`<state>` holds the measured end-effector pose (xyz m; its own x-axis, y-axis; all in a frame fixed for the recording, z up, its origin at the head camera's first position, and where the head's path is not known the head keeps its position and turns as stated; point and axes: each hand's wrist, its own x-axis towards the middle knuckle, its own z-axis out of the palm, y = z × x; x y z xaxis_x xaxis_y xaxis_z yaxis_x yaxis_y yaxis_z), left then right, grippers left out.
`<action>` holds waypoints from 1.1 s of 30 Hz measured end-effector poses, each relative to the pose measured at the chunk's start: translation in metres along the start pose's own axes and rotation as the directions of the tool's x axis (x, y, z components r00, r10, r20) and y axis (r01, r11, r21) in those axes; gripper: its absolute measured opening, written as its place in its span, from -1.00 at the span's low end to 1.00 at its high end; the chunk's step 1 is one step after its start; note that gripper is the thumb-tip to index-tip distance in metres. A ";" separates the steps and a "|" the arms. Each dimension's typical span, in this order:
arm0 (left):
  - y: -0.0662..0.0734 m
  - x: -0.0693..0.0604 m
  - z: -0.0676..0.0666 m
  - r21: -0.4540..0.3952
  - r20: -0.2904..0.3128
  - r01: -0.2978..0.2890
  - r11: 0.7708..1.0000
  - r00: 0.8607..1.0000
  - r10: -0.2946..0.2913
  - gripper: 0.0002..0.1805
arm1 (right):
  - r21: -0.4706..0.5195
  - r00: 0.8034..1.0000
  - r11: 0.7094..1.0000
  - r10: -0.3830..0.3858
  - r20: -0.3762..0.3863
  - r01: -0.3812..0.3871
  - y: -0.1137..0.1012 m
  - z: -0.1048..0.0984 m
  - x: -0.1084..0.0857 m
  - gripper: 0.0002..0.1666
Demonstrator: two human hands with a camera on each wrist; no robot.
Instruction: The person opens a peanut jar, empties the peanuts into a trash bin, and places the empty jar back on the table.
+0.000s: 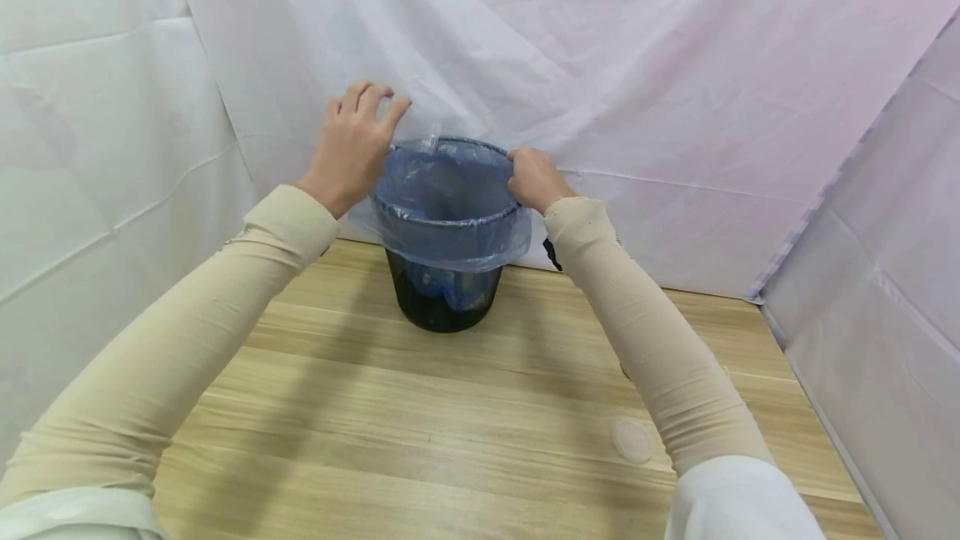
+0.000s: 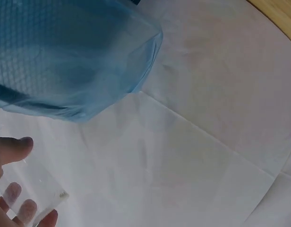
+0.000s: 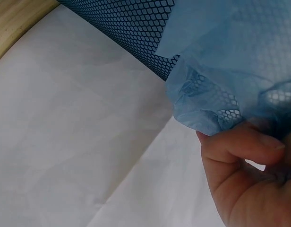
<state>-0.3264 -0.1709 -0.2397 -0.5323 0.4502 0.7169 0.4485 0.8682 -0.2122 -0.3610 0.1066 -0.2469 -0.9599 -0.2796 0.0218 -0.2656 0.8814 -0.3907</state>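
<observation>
Pinching the bag (image 1: 442, 246) at the top of the bin (image 1: 431, 313) with the right grip (image 1: 538, 178); holding clear plastic (image 2: 45, 183) in the left grip (image 1: 349, 144), by the opposite side. With the bin upright on the table (image 1: 420, 423), below and between both grips, draped in the bag.

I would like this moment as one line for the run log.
left hand: holds clear plastic | right hand: grips bag at rim | bag: lines bin, edge folded outside | bin: upright on wooden surface

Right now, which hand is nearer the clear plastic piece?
Left: the left hand holds the clear plastic piece by the bin's left side; the right hand is farther, gripping the blue liner at the right.
</observation>
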 end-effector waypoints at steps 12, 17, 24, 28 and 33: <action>0.000 -0.002 0.000 -0.012 0.046 0.000 1.000 0.999 0.001 -0.44 | -0.008 1.000 1.000 -0.003 0.003 0.003 -0.001 0.000 0.001 -0.28; 0.000 -0.009 0.003 -0.002 0.035 -0.035 0.999 0.999 0.035 -0.43 | -0.010 1.000 1.000 -0.003 0.008 0.004 -0.003 0.001 0.003 -0.28; 0.001 -0.012 0.003 0.013 -0.002 -0.010 1.000 1.000 0.010 -0.48 | 0.029 1.000 1.000 -0.010 0.006 0.010 0.000 0.002 0.006 -0.26; 0.002 -0.010 0.001 0.023 -0.020 0.001 1.000 1.000 0.000 -0.48 | 0.039 0.999 0.999 -0.033 -0.031 0.034 0.006 0.000 0.004 -0.29; 0.007 -0.008 0.001 0.024 -0.043 0.012 1.000 0.999 -0.011 -0.47 | -0.038 0.996 0.997 -0.068 -0.052 0.066 0.014 -0.009 -0.003 -0.35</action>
<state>-0.3199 -0.1683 -0.2473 -0.5061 0.4314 0.7468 0.4248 0.8783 -0.2194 -0.3624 0.1235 -0.2437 -0.9428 -0.3191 0.0961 -0.3320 0.8748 -0.3529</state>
